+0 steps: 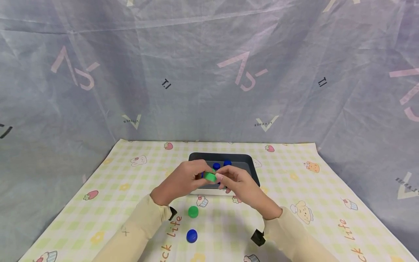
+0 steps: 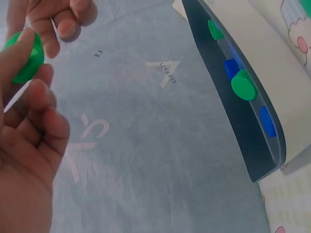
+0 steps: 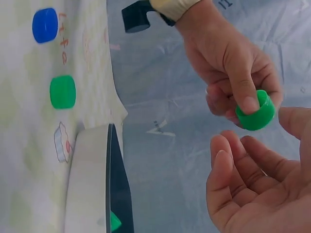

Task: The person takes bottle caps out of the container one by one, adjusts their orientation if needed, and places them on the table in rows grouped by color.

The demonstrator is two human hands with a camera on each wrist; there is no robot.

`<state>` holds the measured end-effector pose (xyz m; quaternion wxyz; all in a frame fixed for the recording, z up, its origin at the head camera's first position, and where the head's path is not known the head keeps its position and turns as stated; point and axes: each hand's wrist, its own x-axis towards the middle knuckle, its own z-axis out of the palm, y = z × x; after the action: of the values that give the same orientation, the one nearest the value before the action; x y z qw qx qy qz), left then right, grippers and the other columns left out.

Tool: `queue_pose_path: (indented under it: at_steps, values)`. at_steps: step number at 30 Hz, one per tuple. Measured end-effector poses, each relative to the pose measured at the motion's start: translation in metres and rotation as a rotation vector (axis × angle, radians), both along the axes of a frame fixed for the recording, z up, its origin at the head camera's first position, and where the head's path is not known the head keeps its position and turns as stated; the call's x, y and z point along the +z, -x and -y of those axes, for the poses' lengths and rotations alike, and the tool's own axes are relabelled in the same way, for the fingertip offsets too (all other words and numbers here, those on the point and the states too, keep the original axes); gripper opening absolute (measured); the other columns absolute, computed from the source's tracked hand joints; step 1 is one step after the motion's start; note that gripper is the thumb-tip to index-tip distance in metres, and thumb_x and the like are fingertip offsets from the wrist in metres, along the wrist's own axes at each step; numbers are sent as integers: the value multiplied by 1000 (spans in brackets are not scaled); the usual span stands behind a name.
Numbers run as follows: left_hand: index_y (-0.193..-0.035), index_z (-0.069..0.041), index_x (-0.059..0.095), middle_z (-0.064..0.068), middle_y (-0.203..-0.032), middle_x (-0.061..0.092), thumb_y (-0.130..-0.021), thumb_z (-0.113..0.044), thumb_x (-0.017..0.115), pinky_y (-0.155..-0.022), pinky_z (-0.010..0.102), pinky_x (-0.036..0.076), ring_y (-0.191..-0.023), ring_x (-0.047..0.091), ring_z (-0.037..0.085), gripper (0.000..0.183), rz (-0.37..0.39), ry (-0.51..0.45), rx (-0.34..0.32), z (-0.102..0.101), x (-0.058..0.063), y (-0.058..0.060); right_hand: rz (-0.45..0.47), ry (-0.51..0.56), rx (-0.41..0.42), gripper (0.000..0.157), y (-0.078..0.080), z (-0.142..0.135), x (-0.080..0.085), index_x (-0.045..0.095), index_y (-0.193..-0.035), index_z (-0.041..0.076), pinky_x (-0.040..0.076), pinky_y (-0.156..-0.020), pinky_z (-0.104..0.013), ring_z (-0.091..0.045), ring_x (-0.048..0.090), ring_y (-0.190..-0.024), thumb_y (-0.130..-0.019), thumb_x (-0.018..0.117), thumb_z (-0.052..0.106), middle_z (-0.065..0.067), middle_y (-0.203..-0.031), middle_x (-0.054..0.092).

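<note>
My left hand (image 1: 183,178) pinches a green bottle cap (image 3: 256,115) between thumb and fingers, held up in front of the dark tray (image 1: 242,158). In the right wrist view the cap's hollow side shows beside the left thumb. Close by on the other side is my right hand (image 1: 245,183), its fingers loosely bent and its thumb tip right at the cap's edge. Blue caps (image 1: 227,163) and green caps (image 2: 244,85) lie inside the tray, partly hidden behind the hands in the head view.
Nearer to me on the checked tablecloth (image 1: 124,203) lie a green cap (image 1: 193,211) and a blue cap (image 1: 191,235), one behind the other. A grey printed curtain (image 1: 203,102) hangs behind the table and along its sides.
</note>
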<state>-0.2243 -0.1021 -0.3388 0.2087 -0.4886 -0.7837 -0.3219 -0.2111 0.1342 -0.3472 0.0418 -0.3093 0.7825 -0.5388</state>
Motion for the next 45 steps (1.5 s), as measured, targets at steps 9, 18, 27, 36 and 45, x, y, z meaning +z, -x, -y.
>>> queue_pose_path:
  at_steps: [9,18,27,36,45]
  values:
    - [-95,-17,57,-5,-75,48,-89,-8,75,-59,15,34,-63,38,3,22,-139,24,-2,-8,-9,0,-9,12,-5,24,-3,3,-1,68,-114,10,54,-71,-32,-22,64,-80,-100,62,28,-7,-99,69]
    - [-103,-18,54,-9,-84,49,-87,-14,78,-64,23,39,-70,41,6,29,-70,188,142,-2,-5,2,-138,-117,-66,17,-2,7,-5,71,-107,21,51,-65,-28,-15,63,-82,-94,71,32,5,-97,68]
    - [-121,-15,60,-9,-93,56,-87,-13,78,-74,28,48,-78,54,10,38,170,307,341,13,2,9,-326,-424,-39,20,3,20,-29,72,-107,21,52,-77,-29,-14,63,-93,-90,75,31,13,-101,68]
    - [-119,-17,62,-10,-94,56,-90,-14,74,-74,29,48,-80,53,9,32,254,323,354,15,-1,16,-274,-565,27,28,9,32,-55,73,-109,11,50,-73,-23,-10,61,-82,-87,79,25,7,-103,70]
    - [-118,-17,62,-8,-95,58,-92,-18,74,-77,32,48,-84,57,15,29,273,311,350,17,-1,15,-320,-598,6,25,12,34,-71,73,-107,10,51,-74,-24,-8,63,-84,-85,81,20,3,-101,71]
